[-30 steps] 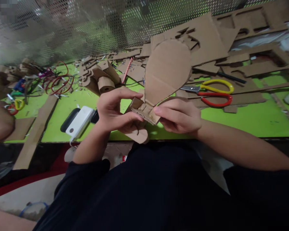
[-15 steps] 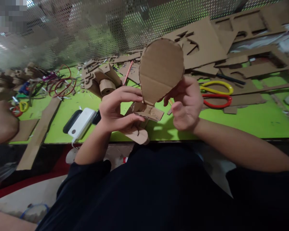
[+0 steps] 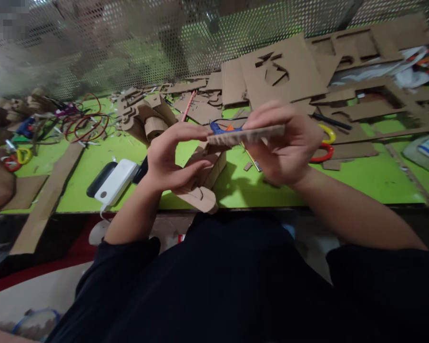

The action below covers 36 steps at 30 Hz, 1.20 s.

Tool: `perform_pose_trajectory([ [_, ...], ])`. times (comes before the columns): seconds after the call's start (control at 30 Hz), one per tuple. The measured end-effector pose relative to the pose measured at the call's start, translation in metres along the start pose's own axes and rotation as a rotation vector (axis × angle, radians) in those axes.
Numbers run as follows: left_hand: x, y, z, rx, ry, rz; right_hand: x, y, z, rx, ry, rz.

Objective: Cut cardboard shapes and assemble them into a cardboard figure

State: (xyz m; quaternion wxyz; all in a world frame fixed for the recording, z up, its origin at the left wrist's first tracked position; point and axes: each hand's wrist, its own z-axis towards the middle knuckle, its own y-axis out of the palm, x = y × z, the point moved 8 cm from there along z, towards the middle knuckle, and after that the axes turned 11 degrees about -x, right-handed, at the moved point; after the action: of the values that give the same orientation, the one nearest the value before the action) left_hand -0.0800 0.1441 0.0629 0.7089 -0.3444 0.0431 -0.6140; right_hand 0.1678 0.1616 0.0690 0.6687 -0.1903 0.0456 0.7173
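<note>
Mesh screen (image 3: 128, 52): standing across the top of the frame, seemingly serving as a backing behind the clutter.
Worktop (image 3: 372, 181): spanning the middle of the frame, carrying the cardboard and tools.
Cut sheet (image 3: 302, 71): lying in the upper right among scraps, probably keeping its bulk beyond the hands.
Long strip (image 3: 46, 205): reaching over the near edge at lower left, its far end resting on the worktop.
Right fingers (image 3: 264, 119): closing on the panel from above, the thumb bracing beneath; this grip is likely keeping the right end from dropping.
Left fingers (image 3: 196, 131): curving round the panel's left end, the index touching it, the thumb standing lower with a gap between; they are probably steadying that end. How firmly the thumb is pressing, I cannot tell.
Cardboard panel (image 3: 230, 138): hanging level between both hands at frame centre, turning its thin edge this way, so its broad face is barely showing.
Cardboard block (image 3: 218, 171): sitting just below the panel, partly hiding behind the left hand.
Power bank (image 3: 116, 182): lying left of the left forearm, its cable trailing over the near edge, likely leaving the hands room.
Scissors (image 3: 331, 152): resting beside the right hand, handles pointing right, blades hiding.
Pink pencil (image 3: 188, 105): lying above the left hand, slanting among scraps.
</note>
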Motion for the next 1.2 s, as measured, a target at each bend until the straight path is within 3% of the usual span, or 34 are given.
perform_pose_trajectory([
  [0.1,0.0,-0.004,0.005,-0.008,0.059,-0.118,-0.006,-0.001,0.0,-0.006,-0.111,-0.074],
  [0.23,-0.019,-0.009,0.006,-0.088,-0.09,-0.227,-0.011,0.009,-0.014,-0.112,-0.319,-0.079],
  [0.4,-0.046,0.001,-0.001,-0.304,-0.251,-0.34,-0.001,0.01,-0.029,-0.186,-0.362,-0.089],
  [0.53,-0.054,0.01,-0.003,-0.462,-0.265,-0.34,0.011,0.011,-0.035,-0.365,-0.413,-0.152],
  [0.73,-0.059,0.012,-0.003,-0.46,-0.305,-0.279,0.023,0.013,-0.044,-0.548,-0.471,-0.189],
  [1.0,-0.048,0.015,0.002,-0.539,-0.259,-0.255,0.02,0.019,-0.051,-0.477,-0.537,-0.091],
  [1.2,-0.048,0.012,0.002,-0.519,-0.247,-0.246,0.045,0.017,-0.036,-0.45,-0.358,-0.207],
])
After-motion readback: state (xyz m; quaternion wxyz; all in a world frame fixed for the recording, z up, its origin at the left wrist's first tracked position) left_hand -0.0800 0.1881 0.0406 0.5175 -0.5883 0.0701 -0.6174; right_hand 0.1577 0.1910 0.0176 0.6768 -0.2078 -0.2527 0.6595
